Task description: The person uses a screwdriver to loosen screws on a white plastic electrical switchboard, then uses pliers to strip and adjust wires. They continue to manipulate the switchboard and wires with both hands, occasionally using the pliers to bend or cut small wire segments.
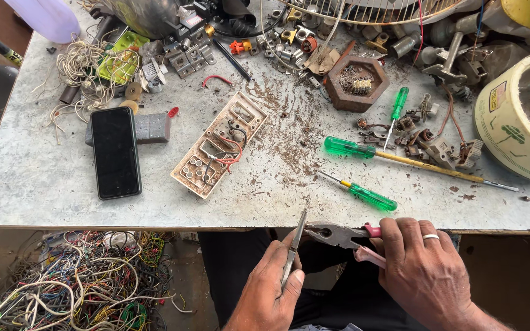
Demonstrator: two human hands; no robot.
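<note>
My right hand (423,266) grips the pink handles of a pair of pliers (334,235), held just below the table's front edge with the jaws pointing left. My left hand (272,285) pinches a thin grey metal strip (294,247) that stands nearly upright, its upper end at the plier jaws. On the grey table (44,184) lies a beige switch board (219,144), back side up, with red and black wires inside.
Three green-handled screwdrivers (363,195) (400,158) (396,111) lie right of the board. A black phone (115,152) rests at the left, a hexagonal wooden box (357,83) and loose metal parts at the back, a big tape roll (516,116) at the right. Tangled wires (75,282) cover the floor.
</note>
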